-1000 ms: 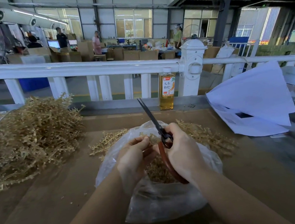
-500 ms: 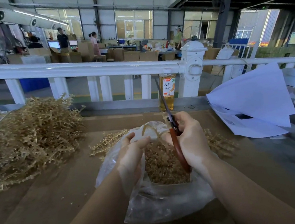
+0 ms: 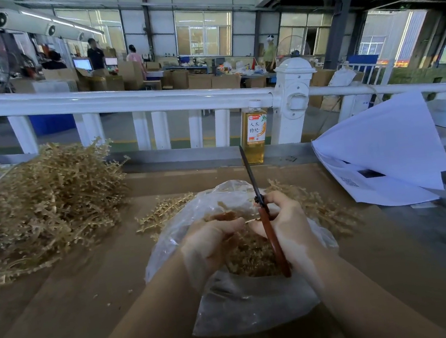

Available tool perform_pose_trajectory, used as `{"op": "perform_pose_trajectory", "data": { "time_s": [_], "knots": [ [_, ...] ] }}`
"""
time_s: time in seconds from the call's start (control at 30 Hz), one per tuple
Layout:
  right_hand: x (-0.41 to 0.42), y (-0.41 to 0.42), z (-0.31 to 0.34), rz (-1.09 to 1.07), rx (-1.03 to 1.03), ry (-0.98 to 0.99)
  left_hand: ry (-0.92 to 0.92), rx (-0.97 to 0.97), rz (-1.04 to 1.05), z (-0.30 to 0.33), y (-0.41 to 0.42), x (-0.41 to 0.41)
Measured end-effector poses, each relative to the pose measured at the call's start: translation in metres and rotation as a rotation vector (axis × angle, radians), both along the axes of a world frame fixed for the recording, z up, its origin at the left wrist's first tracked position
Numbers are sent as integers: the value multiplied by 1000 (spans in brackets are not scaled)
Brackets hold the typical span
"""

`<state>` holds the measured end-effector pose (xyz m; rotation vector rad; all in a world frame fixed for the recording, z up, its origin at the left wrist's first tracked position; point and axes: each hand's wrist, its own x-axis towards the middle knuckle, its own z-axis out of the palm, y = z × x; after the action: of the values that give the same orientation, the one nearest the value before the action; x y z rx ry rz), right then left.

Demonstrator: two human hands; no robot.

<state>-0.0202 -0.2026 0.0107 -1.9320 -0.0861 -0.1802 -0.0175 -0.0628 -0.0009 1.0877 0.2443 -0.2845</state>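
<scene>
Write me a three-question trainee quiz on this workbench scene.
1. True or false: the right hand grips the scissors.
2. Where does the drink bottle stand? A on the floor; B beside the white fence post; C on a shelf.
3. Fill in: the big pile of tan sprigs lies to the ___ of the plastic bag.
Key: 1 true; 2 B; 3 left.

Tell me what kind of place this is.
Probably a factory packing hall: cardboard boxes stacked beyond the white railing, monitors at work stations, and a heap of tan sprigs on the bench where the right hand holds scissors.
</scene>
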Motion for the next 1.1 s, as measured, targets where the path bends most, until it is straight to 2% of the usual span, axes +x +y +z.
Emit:
{"op": "perform_pose_trajectory", "data": {
  "time_s": [0.23,0.47,0.57,0.67,0.87,1.1],
  "knots": [
    [4,0,-9,69,-109,-46,-38,42,-17,-6,-1,0],
    [-15,-5,-13,-30,-519,-136,-92,11,210,-3,5,-3],
    [-19,-5,-15,42,-455,-107,-113,9,287,-6,6,-1],
    [-22,-6,-15,68,-479,-74,-73,-35,303,-11,8,0],
    [-27,-5,-16,70,-524,-63,27,32,328,-25,15,4],
    [-31,-3,-22,137,-564,-52,-36,-140,365,-25,16,6]
  ]
}}
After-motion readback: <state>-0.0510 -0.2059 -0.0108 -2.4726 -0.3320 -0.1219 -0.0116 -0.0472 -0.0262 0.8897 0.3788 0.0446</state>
